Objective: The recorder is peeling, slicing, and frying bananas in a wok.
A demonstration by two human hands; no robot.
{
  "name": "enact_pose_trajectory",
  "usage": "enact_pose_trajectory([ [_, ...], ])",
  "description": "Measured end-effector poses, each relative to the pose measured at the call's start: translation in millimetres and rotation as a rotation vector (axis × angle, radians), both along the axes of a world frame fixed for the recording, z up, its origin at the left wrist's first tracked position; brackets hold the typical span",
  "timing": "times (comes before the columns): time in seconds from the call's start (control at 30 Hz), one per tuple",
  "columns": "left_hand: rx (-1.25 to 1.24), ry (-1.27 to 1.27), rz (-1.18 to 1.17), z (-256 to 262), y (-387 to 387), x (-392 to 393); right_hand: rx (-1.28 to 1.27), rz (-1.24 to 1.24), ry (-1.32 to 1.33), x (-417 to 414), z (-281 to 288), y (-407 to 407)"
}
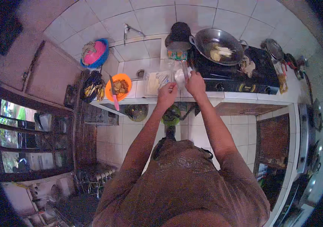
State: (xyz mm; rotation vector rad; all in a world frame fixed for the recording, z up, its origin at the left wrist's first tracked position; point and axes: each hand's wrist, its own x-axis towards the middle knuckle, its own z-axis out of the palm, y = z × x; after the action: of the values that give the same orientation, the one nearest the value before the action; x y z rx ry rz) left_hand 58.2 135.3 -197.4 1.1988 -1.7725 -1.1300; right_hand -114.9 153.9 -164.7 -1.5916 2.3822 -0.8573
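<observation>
My left hand is at the counter's front edge with its fingers curled, over the near right corner of a clear plastic container with pale food in it. Whether its fingers pinch anything is too blurred to tell. To its right, my right hand grips a long, flat utensil, which points away from me. A white item, perhaps a bowl or a bag, lies between my hands. Behind the utensil is a green printed packet. On the stove, a wok holds pale pieces of food in oil.
Left of the container, an orange plate carries browned food and a pink-handled knife. Bananas lie beside it. A blue basin stands by the sink. A strainer is right of the stove.
</observation>
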Motion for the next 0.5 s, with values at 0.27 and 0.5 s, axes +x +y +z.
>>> enact_pose_trajectory([
  [0.27,0.013,-0.074,-0.114,-11,-45,-18,0.318,-0.101,-0.049,-7,-47,-63],
  [0.5,0.012,-0.050,-0.221,-46,-85,-21,0.464,-0.186,0.012,8,-44,-82],
])
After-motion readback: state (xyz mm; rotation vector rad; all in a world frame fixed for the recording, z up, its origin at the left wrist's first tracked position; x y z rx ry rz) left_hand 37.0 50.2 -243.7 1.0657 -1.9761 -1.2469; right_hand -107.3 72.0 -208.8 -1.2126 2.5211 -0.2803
